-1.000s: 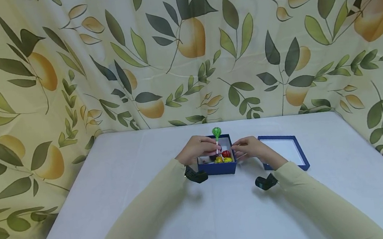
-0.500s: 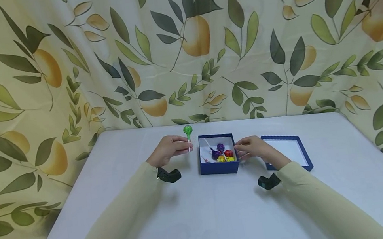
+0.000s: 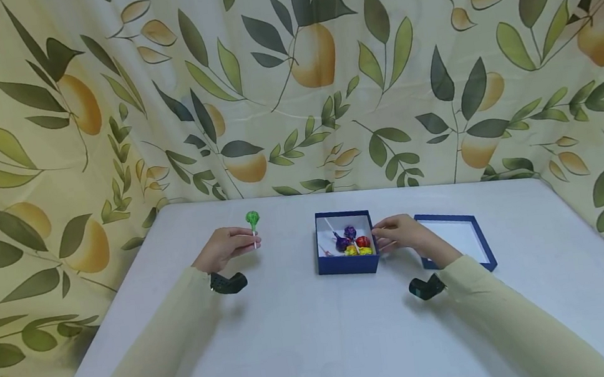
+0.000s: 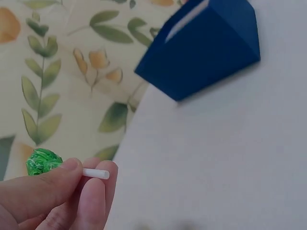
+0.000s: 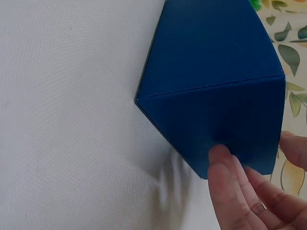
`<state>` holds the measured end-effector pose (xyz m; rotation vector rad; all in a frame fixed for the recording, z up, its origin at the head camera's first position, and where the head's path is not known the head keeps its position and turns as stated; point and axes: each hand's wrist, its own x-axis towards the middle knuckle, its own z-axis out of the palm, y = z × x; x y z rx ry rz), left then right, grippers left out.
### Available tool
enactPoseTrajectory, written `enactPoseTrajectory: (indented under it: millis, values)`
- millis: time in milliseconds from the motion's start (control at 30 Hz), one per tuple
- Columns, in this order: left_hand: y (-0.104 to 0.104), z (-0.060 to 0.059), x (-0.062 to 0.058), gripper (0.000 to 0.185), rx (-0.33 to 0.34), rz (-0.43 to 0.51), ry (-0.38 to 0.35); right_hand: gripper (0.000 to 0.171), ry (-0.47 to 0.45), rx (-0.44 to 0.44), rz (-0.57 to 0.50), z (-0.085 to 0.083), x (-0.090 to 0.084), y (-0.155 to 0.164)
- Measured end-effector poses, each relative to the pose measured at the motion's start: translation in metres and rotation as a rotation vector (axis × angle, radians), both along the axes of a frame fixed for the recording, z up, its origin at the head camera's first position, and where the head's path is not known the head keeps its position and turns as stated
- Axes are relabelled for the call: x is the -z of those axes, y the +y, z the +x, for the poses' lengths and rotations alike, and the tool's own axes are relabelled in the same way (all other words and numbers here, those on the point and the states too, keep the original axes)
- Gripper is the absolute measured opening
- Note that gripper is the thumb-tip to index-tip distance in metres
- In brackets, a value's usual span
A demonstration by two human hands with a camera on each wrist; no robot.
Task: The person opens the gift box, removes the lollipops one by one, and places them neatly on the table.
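Note:
My left hand point(image 3: 227, 248) pinches the white stick of a green-wrapped lollipop point(image 3: 252, 219), held upright above the table well left of the blue box point(image 3: 347, 264). The left wrist view shows the green lollipop point(image 4: 43, 161) between thumb and fingers, with the blue box point(image 4: 206, 50) farther off. The open box holds purple, red and yellow wrapped sweets point(image 3: 354, 244). My right hand point(image 3: 398, 234) holds the box's right wall, fingers curled against the blue box point(image 5: 216, 91) in the right wrist view.
The box's blue lid point(image 3: 455, 237) lies upside down just right of my right hand. The white table point(image 3: 320, 337) is backed on all sides by a leaf-and-fruit printed curtain point(image 3: 288, 77). Black wrist cameras sit under both sleeves.
My left hand has lifted the green lollipop out of the box and carried it leftward across the table. The right hand has stayed on the box.

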<state>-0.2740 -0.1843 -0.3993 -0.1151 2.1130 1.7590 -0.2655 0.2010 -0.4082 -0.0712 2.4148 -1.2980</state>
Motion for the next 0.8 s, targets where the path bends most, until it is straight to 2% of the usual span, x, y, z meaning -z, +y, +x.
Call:
enactPoseTrajectory:
  millis: [167,400,600,800]
  values:
    - [-0.003,-0.005,0.019,0.035,-0.052,0.01,-0.072,0.045,0.005,-0.001,0.004,0.0,0.0,0.001]
    - [0.011,-0.013,0.039,0.037,-0.051,0.017,-0.124,0.045,0.008,0.006,0.006,0.0,0.001,0.001]
    - [0.025,-0.019,0.046,0.035,-0.073,0.057,-0.148,0.045,0.009,0.007,0.009,-0.001,0.001,0.0]
    - [0.034,-0.025,0.048,0.032,-0.061,0.017,-0.157,0.045,0.01,0.001,0.008,0.0,0.002,0.001]
